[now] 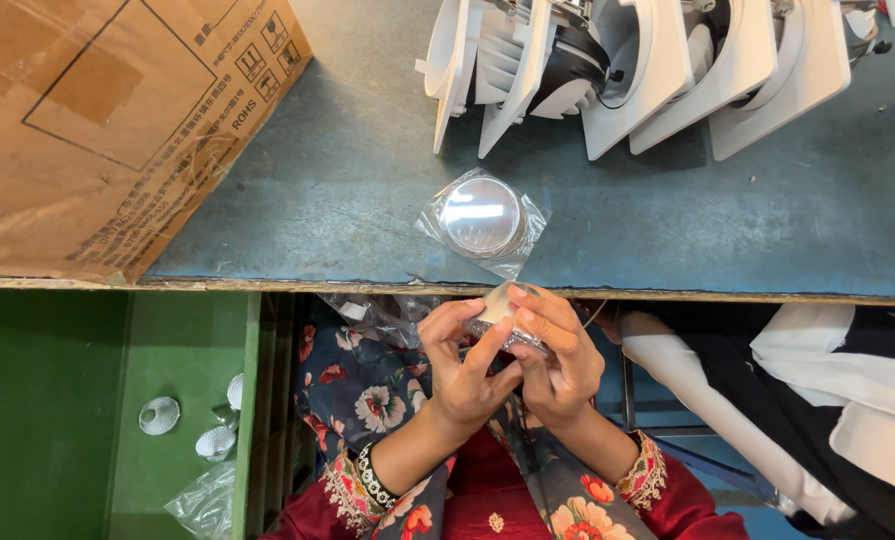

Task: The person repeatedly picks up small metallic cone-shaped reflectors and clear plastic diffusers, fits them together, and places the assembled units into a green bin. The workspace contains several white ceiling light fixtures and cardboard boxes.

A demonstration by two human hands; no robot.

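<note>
1. Blue-grey table (pixel 348 180) holds a brown box (pixel 98 120) and white lamp frames (pixel 658 70).
2. Round shiny lens in a clear bag (pixel 482 220) lies near the table edge.
3. Left hand (pixel 465 370) and right hand (pixel 558 360) both pinch a small bagged lens (pixel 503 318) below the edge.

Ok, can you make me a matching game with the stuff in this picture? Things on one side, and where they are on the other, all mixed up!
Things:
1. cardboard box
2. round silver part in a clear bag
3. white fixtures
4. small ribbed cups

Places:
A. in a row at the top edge of the table
B. in the green bin at lower left
C. on the left end of the table
D. in the middle of the table, just above the hands

Pairs: 1-C, 2-D, 3-A, 4-B
</note>
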